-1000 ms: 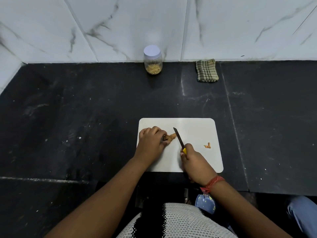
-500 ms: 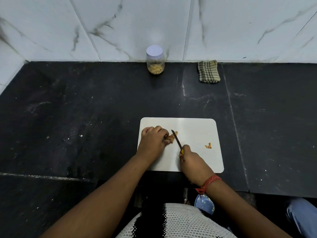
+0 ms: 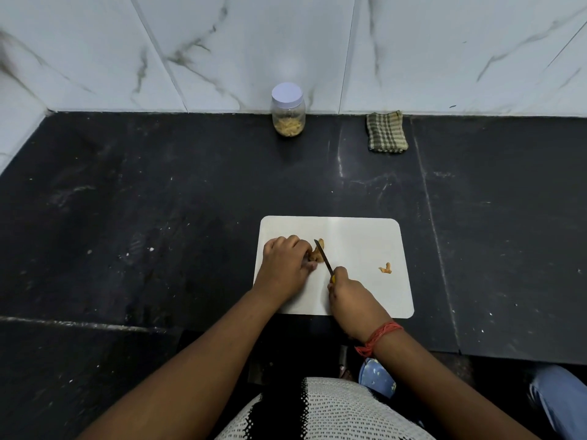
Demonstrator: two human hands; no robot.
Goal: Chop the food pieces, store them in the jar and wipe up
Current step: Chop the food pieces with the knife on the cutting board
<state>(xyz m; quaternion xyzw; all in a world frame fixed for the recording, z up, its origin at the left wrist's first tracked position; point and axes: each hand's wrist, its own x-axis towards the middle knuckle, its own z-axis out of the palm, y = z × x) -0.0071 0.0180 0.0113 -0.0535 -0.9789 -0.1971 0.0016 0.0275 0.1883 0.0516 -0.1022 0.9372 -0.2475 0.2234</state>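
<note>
Food pieces lie on the cutting board (image 3: pixel 359 236): the main piece (image 3: pixel 316 255) sits near the board's left end, and a small offcut (image 3: pixel 385 268) lies apart toward its right end. The left hand (image 3: pixel 286 265) curls over the main piece and pins it down, while the right hand (image 3: pixel 351 296) grips the knife (image 3: pixel 324 257) by its yellow handle, blade angled down against the food just beside the left fingertips. To cut cleanly, I judge the left fingertips should tuck back from the blade and each cut come straight down (the piece looks knobbly, so it may roll). Beyond the board's far edge the desk (image 3: pixel 158 201) lies open up to the jar (image 3: pixel 288 112), lid on, against the wall, with the folded cloth (image 3: pixel 386 132) to the jar's right. The board's near edge sits close to the desk's front edge, leaving little room for slipping that way.
</note>
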